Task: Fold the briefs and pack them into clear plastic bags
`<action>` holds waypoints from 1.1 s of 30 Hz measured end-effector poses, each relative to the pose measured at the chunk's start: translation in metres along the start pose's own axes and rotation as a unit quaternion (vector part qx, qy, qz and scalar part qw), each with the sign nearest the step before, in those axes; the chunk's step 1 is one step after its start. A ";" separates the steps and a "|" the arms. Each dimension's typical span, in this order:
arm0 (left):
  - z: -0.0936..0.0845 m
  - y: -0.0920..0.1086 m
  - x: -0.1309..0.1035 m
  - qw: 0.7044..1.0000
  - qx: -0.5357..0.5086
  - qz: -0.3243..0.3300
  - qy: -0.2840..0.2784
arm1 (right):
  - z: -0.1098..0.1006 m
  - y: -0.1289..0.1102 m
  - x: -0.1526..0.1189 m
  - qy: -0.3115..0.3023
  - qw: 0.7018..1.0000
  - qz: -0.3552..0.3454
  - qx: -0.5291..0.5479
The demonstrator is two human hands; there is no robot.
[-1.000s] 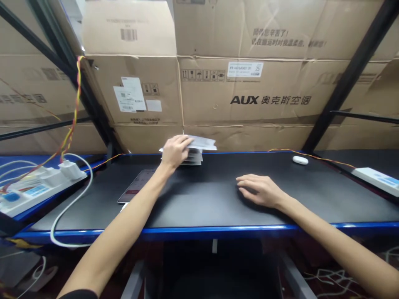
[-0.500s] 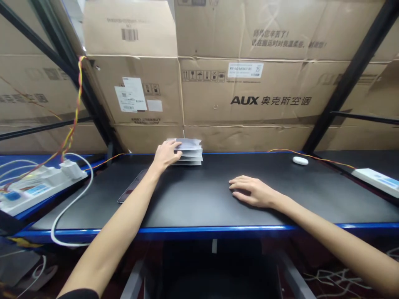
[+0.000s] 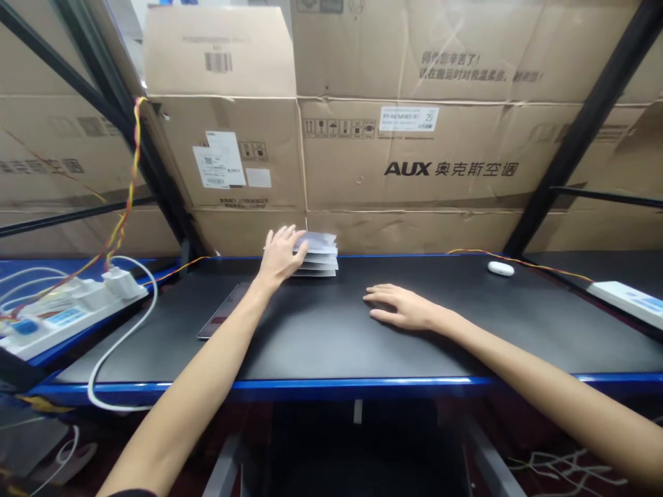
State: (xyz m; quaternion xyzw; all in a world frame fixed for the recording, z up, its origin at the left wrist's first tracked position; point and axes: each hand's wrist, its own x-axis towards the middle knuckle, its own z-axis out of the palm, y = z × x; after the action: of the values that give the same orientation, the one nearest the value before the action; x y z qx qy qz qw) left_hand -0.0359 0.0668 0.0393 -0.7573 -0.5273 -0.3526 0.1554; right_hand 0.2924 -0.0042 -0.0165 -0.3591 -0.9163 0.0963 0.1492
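A white stack of folded paper or thin card layers (image 3: 320, 256) stands at the back of the black tabletop (image 3: 321, 345), against the cardboard. Over its left end is my left hand (image 3: 282, 255), fingers spread and nothing gripped; whether the fingertips touch the top layer I cannot tell. My right hand (image 3: 401, 307) lies low over the middle of the table, palm down with fingers stretched out, holding nothing. Beside my left forearm a dark flat phone or tablet (image 3: 222, 314) lies partly covered by the arm.
Large cardboard sheets (image 3: 445, 186) wall off the back. At left sits a power strip (image 3: 67, 310) with plugs and a looping white cable (image 3: 98, 359). A small white case (image 3: 500, 268) and another power strip (image 3: 629, 300) are at right. Black frame posts (image 3: 574, 145) slant upward.
My left hand has lifted slightly and spread its fingers over the stack. My right hand has slid a little left and away from me, its fingers straighter.
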 end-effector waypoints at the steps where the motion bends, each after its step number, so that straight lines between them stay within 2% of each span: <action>1: -0.001 0.007 -0.002 1.000 -0.015 0.021 0.015 | 0.000 0.001 0.004 -0.006 1.000 0.004 0.003; 3: -0.001 0.022 -0.009 0.995 -0.064 0.077 0.012 | 0.001 0.002 0.010 -0.015 1.000 0.013 0.012; 4: -0.001 0.030 -0.015 0.989 -0.094 0.113 -0.018 | 0.001 0.003 0.013 -0.020 0.999 0.020 0.016; 6: 0.001 0.043 -0.030 0.968 -0.119 0.189 -0.116 | 0.001 0.005 0.017 -0.036 0.998 0.037 0.021; 7: 0.002 0.048 -0.039 0.959 -0.117 0.199 -0.165 | 0.001 0.006 0.019 -0.046 0.998 0.047 0.024; 11: 0.008 0.051 -0.067 0.929 -0.102 0.132 -0.329 | 0.000 0.006 0.021 -0.083 0.994 0.070 0.028; 14: 0.012 0.049 -0.075 0.907 -0.090 0.108 -0.398 | 0.000 0.004 0.020 -0.094 0.992 0.080 0.021; 22: 0.009 0.054 -0.075 0.898 -0.081 0.111 -0.419 | 0.002 0.003 0.019 -0.095 0.991 0.086 0.024; 33: 0.012 0.051 -0.074 0.895 -0.083 0.120 -0.421 | 0.001 -0.002 0.017 -0.103 0.990 0.089 0.028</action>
State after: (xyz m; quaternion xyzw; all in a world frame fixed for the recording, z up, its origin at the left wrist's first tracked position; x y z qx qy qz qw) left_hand 0.0007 0.0027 -0.0135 -0.9026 -0.4172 -0.0219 -0.1034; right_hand 0.2792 0.0056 -0.0136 -0.4228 -0.8881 0.1714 0.0554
